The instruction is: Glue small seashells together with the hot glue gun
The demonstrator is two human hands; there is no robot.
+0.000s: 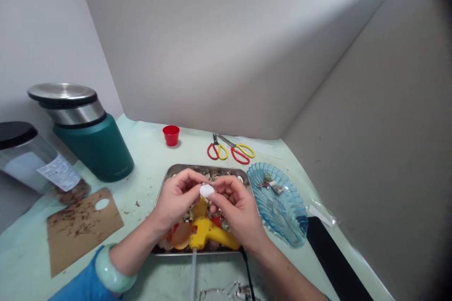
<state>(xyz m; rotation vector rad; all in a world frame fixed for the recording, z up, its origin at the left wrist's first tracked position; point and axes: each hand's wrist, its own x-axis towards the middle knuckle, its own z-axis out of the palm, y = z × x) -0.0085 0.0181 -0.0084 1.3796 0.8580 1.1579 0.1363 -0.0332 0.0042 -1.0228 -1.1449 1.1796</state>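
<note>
White scalloped disc (pixel 207 191), one: pinched in the fingers of left hand (pixel 176 197) and right hand (pixel 238 203), above yellow glue gun (pixel 205 233), over metal tray (pixel 219 252). I judge a slackened pinch could drop it.

Here's one camera doing all the looking, up on the wearer's head, facing forward and down across the table (pixel 146 155), wide and close in! The left hand (pixel 179 196) and right hand (pixel 237 203) sit near, below centre; pale walls (pixel 197 56) fill the top half.
</note>
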